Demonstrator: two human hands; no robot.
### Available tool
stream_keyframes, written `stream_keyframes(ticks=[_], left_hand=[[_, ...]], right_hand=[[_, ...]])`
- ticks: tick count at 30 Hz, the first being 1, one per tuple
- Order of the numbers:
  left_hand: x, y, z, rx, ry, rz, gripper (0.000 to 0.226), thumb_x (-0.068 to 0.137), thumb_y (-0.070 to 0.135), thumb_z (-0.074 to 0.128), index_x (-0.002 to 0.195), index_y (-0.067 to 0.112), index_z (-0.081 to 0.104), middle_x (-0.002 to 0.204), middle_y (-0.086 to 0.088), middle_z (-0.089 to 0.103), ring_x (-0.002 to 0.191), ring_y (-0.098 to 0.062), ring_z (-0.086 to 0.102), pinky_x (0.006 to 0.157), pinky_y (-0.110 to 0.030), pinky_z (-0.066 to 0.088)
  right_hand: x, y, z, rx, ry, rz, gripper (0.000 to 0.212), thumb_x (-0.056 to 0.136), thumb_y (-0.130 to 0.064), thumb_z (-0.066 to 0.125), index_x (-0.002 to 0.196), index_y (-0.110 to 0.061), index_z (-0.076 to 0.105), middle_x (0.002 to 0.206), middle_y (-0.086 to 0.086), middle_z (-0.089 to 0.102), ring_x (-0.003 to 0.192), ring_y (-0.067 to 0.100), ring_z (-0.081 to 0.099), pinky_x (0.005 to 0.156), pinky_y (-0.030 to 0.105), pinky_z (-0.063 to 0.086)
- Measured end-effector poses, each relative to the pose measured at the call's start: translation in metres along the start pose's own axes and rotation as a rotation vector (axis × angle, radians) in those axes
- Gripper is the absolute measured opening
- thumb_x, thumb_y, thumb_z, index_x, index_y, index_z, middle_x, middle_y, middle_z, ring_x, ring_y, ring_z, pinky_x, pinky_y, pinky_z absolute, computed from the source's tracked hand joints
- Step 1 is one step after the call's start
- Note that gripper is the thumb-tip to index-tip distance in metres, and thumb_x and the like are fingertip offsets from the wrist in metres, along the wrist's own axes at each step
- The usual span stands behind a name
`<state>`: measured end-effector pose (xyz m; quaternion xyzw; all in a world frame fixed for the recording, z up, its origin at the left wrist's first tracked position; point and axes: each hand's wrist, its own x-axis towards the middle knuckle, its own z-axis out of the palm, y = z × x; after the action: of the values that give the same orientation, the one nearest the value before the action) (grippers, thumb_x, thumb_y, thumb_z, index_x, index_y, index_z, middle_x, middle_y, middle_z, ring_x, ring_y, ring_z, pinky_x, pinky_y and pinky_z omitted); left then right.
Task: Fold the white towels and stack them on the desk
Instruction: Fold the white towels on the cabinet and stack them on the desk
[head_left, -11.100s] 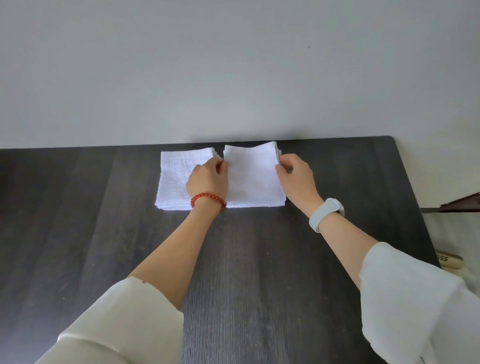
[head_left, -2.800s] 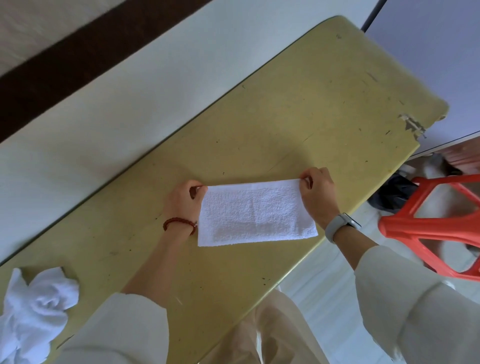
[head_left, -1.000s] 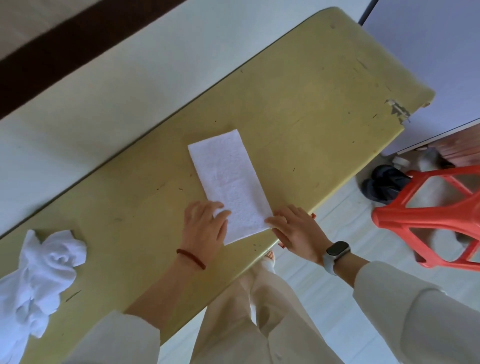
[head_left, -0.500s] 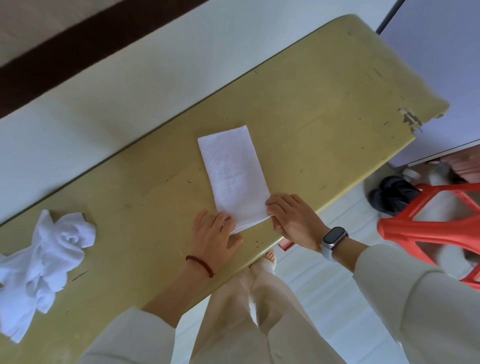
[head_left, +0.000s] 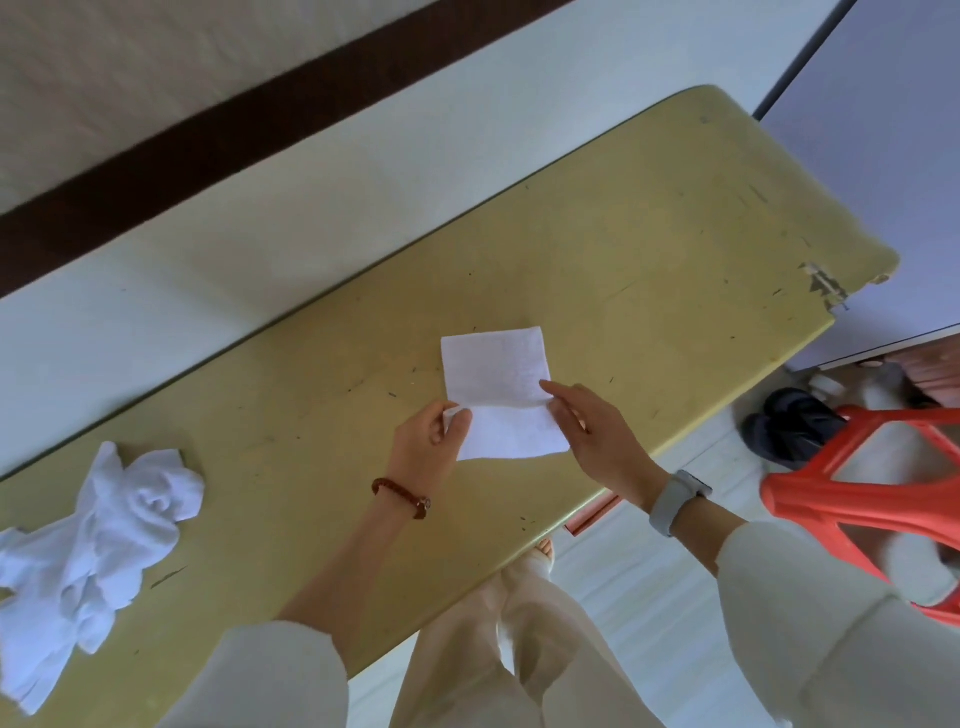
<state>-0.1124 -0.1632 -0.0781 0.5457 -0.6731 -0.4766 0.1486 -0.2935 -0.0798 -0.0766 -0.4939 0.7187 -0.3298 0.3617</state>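
Note:
A narrow folded white towel (head_left: 496, 371) lies on the yellow table (head_left: 649, 249), its near end lifted off the surface and bent over towards the far end. My left hand (head_left: 428, 447) pinches the near left corner. My right hand (head_left: 592, 434) pinches the near right corner, the forefinger stretched out across the cloth. A heap of crumpled white towels (head_left: 88, 556) sits at the table's left end, well away from both hands.
The table's near edge runs diagonally just below my hands, with my legs in pale trousers (head_left: 498, 660) behind it. A red plastic stool (head_left: 862, 499) and dark slippers (head_left: 789, 426) stand on the floor to the right. A white wall ledge (head_left: 311, 171) borders the far side.
The towel lay flat half a second ago with my hands at its near end. Both hands have since lifted that end and carried it towards the far end.

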Motion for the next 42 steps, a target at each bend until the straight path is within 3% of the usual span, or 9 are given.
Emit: stream_keyframes(ticks=[4,9,12,18,23,29,33,42], left_hand=[[0.026,0.008,0.004,-0.085,0.036,-0.051,0.03,0.093,0.018,0.052,0.064,0.025,0.043,0.055,0.009,0.036,0.049,-0.003,0.034,0.046,-0.01,0.031],[0.057,0.007,0.007,-0.08,0.138,-0.104,0.029,0.091,0.02,0.053,0.064,0.02,0.042,0.057,0.007,0.037,0.052,-0.006,0.033,0.045,-0.011,0.03],[0.074,0.002,0.007,-0.04,0.14,-0.144,0.018,0.091,0.024,0.052,0.075,0.015,0.05,0.059,0.007,0.041,0.053,-0.006,0.037,0.048,-0.015,0.031],[0.091,-0.012,0.011,0.096,0.155,-0.123,0.018,0.092,0.024,0.048,0.094,0.012,0.062,0.064,0.009,0.051,0.062,-0.012,0.048,0.059,-0.026,0.038],[0.097,-0.017,0.011,0.202,0.159,0.038,0.019,0.092,0.023,0.05,0.099,0.012,0.064,0.085,0.003,0.06,0.073,-0.012,0.053,0.064,-0.024,0.041],[0.106,-0.014,0.011,0.244,0.156,-0.041,0.02,0.092,0.027,0.05,0.099,0.014,0.063,0.086,0.003,0.066,0.079,-0.015,0.059,0.069,-0.03,0.048],[0.111,-0.013,0.01,0.263,0.144,-0.093,0.022,0.092,0.029,0.05,0.103,0.013,0.06,0.088,0.004,0.065,0.081,-0.014,0.059,0.066,-0.025,0.043],[0.11,-0.01,0.011,0.433,0.131,-0.087,0.018,0.093,0.031,0.044,0.096,0.017,0.055,0.087,0.004,0.06,0.072,-0.016,0.053,0.062,-0.028,0.04]], right_hand=[[0.03,-0.002,0.004,0.074,0.018,0.142,0.039,0.093,-0.006,0.048,0.132,-0.005,0.046,0.106,0.005,0.054,0.094,0.014,0.049,0.079,0.009,0.033],[0.069,-0.004,0.009,0.107,0.205,0.231,0.023,0.09,-0.011,0.054,0.112,-0.005,0.058,0.094,0.003,0.06,0.083,0.011,0.053,0.066,0.003,0.039],[0.089,-0.003,0.013,0.063,0.226,0.251,0.019,0.091,-0.011,0.053,0.107,-0.003,0.06,0.09,0.002,0.06,0.08,0.011,0.052,0.061,0.004,0.038],[0.104,0.005,0.022,0.015,0.238,0.307,0.019,0.09,-0.01,0.052,0.105,-0.002,0.06,0.087,0.003,0.059,0.077,0.014,0.053,0.059,0.007,0.035],[0.108,0.008,0.023,0.003,0.256,0.327,0.017,0.091,-0.01,0.051,0.103,-0.003,0.06,0.087,0.002,0.058,0.074,0.014,0.053,0.059,0.012,0.038],[0.111,0.011,0.027,-0.057,0.26,0.331,0.014,0.09,-0.012,0.05,0.1,-0.007,0.059,0.091,0.004,0.06,0.078,0.017,0.055,0.068,0.027,0.044],[0.111,0.011,0.03,-0.106,0.271,0.327,0.013,0.09,-0.014,0.049,0.099,-0.009,0.058,0.094,0.005,0.061,0.077,0.018,0.056,0.069,0.034,0.05],[0.111,0.004,0.03,-0.165,0.251,0.36,0.02,0.09,-0.012,0.049,0.107,-0.005,0.056,0.11,0.012,0.049,0.081,0.025,0.054,0.072,0.034,0.049]])
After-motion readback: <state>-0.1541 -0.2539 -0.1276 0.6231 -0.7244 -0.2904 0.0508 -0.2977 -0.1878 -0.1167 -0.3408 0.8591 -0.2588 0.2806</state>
